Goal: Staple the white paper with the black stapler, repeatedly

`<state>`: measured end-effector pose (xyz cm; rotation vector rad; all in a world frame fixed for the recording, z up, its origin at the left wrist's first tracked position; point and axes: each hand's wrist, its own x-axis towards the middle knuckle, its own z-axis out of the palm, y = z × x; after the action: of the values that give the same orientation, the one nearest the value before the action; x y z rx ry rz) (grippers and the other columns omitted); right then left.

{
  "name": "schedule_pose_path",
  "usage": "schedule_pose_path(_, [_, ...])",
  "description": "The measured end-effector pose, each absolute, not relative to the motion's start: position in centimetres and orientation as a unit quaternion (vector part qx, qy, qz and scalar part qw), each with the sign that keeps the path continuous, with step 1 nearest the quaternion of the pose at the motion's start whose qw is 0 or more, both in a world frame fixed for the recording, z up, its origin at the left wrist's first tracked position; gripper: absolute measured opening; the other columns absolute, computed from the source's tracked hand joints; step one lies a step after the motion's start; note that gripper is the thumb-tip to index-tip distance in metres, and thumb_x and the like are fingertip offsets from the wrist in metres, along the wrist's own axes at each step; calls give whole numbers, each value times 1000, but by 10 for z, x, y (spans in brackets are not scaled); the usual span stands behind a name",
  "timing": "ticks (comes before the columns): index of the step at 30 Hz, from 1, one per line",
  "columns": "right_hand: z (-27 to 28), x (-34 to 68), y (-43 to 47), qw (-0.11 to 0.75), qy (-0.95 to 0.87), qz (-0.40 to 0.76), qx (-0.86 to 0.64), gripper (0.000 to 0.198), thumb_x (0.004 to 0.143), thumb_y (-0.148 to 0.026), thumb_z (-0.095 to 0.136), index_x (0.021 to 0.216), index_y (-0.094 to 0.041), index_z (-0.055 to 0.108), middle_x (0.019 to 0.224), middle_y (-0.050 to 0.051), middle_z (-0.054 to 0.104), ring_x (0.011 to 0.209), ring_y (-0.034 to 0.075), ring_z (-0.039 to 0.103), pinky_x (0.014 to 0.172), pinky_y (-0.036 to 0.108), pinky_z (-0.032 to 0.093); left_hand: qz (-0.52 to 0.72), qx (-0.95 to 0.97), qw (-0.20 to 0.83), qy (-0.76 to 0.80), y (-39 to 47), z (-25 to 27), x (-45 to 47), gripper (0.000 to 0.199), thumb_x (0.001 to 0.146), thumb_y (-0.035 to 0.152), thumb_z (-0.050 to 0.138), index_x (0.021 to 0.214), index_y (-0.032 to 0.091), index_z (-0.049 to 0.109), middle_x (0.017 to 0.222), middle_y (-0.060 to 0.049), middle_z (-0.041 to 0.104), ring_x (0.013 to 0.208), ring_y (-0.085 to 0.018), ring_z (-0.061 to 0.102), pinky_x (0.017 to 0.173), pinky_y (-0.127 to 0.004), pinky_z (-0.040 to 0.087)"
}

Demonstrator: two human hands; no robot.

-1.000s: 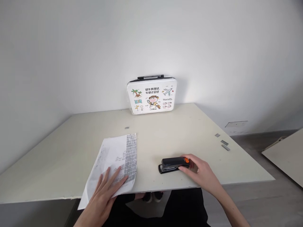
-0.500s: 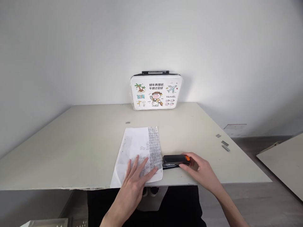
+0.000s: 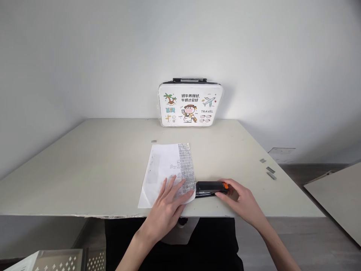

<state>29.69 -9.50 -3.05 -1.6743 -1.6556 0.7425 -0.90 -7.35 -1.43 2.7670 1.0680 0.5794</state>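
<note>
A stack of white paper (image 3: 160,169) lies near the table's front edge, its right strip covered with dense rows of staples or grey print. My left hand (image 3: 166,203) rests on its lower right part, fingers spread, with the thumb close to the right edge. Just right of the paper is a black stapler (image 3: 210,187) with an orange patch at its rear end. Its front end meets the paper's lower right edge. My right hand (image 3: 237,195) grips the rear of the stapler between thumb and fingers; some fingertips are hidden behind it.
At the back, a white cartoon-printed case (image 3: 190,105) leans against the wall. Strips of staples (image 3: 270,170) lie near the table's (image 3: 93,169) right edge, and one small strip (image 3: 153,141) lies behind the paper. A perforated bin (image 3: 59,260) stands at the lower left.
The paper has shifted slightly away from the front edge and to the right, with my left hand on it. The stapler stays in my right hand at the paper's edge. The camera view has shifted a little.
</note>
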Motion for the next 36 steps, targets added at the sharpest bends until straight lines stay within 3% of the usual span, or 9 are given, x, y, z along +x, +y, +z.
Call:
schedule_pose_path(5, [-27,301,-95,325,-647,278,-631,42,93,-62,63,119,-30,69,114,5,75,95,25,69,80,36,60,177,932,87,304,-76,-7,-15,51,106,37,57,156,34,48,169,-5,35,159,-35,21,125,-65,27])
schedule_pose_path(8, [-23,304,-96,316,-656,281,-625,39,95,-60,62,119,-30,70,115,4,75,97,25,70,83,36,59,170,936,88,296,-75,-5,-17,52,105,40,58,156,34,49,169,-6,35,158,-35,22,125,-64,27])
schedule_pose_path(13, [-20,308,-95,292,-661,296,-625,41,96,-62,60,120,-30,69,116,5,75,98,25,69,71,31,57,162,939,73,293,-75,-7,-14,49,105,41,57,154,35,51,168,-6,36,158,-35,23,126,-66,25])
schedule_pose_path(18, [-18,316,-91,279,-673,293,-619,43,95,-63,61,121,-30,69,118,5,75,100,26,70,69,31,58,171,938,66,295,-76,-11,-8,50,106,41,56,156,36,48,169,-6,36,158,-34,23,126,-66,24])
schedule_pose_path(23, [0,308,-82,274,-673,300,-618,46,102,-63,48,133,-33,64,140,6,67,118,29,67,90,39,59,174,937,64,297,-76,-14,-1,50,106,43,55,155,36,49,169,-5,35,159,-34,21,126,-66,23])
schedule_pose_path(28, [24,268,-62,261,-699,271,-608,51,108,-59,31,136,-32,63,148,5,62,138,29,56,111,45,48,158,942,57,292,-76,-14,0,51,108,44,51,157,35,45,171,-4,30,160,-34,19,127,-66,22])
schedule_pose_path(36, [41,225,-40,180,-768,266,-554,54,111,-55,18,127,-32,64,122,4,71,117,24,64,97,42,52,142,945,56,289,-75,-13,-4,51,109,43,48,159,35,42,171,-3,32,160,-33,18,127,-66,20])
